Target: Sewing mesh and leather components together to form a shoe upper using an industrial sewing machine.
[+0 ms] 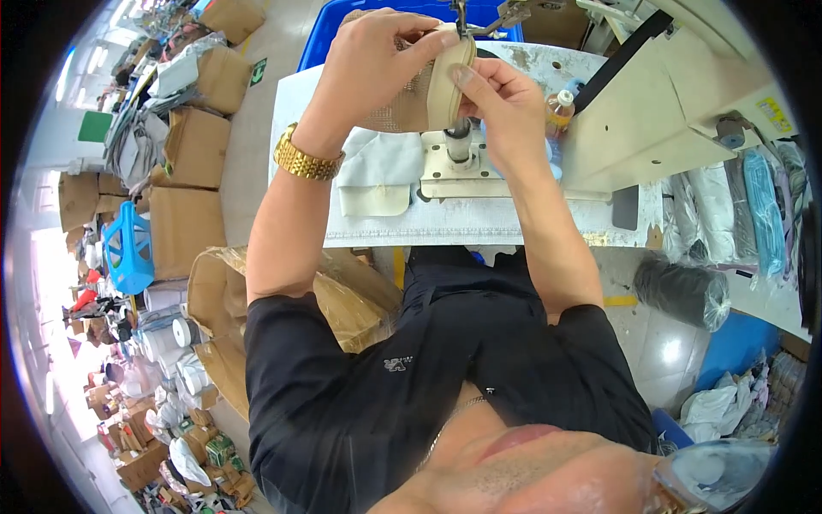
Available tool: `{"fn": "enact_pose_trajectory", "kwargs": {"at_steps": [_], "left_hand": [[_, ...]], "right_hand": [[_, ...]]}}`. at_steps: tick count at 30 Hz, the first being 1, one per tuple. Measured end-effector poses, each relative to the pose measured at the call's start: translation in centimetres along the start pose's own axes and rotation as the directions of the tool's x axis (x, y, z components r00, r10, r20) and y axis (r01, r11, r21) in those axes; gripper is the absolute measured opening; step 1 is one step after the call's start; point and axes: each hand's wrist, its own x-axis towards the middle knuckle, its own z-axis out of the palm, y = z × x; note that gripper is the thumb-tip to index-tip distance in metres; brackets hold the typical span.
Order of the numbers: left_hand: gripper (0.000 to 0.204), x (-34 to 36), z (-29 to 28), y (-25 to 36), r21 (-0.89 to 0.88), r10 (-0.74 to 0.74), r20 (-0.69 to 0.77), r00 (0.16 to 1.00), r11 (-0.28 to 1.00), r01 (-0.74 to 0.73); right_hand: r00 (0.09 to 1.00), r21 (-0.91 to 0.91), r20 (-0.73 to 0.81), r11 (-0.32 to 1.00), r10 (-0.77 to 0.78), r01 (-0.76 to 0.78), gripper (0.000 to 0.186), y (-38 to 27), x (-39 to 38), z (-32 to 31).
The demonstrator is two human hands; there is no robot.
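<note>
At the top centre, my left hand (381,60) grips a brown mesh piece with a cream band (441,96), its thumb on the band just beside the needle and presser foot (462,21) of a sewing machine (642,128). My right hand (501,98) pinches the band's right side, thumb on top and fingers curled behind. Below the piece, the machine's post (458,146) rises from a plate on the white worktable (308,227). Folded pale fabric pieces (375,167) lie left of the post.
A blue bin (321,30) sits behind the table; bottles (558,116) stand right of my hands. Boxes (184,231), a blue plastic stool (128,248) and piled goods line the left. Brown packaging (218,300) is below left; wrapped fabric bundles (711,206) and a dark roll (676,291) are at right.
</note>
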Motion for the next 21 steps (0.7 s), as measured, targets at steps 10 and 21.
{"fn": "enact_pose_trajectory", "kwargs": {"at_steps": [10,21], "left_hand": [[0.028,-1.9,-0.8,1.4,0.385,0.270,0.028,0.962,0.886,-0.260],[0.023,-3.5,0.3,2.4,0.324,0.227,-0.043,0.973,0.924,-0.201]], "right_hand": [[0.983,-0.028,0.181,0.999,-0.023,0.028,0.021,1.3,-1.7,-0.7],[0.989,-0.018,0.146,0.999,-0.038,0.042,0.023,-0.2,-2.3,-0.8]]}}
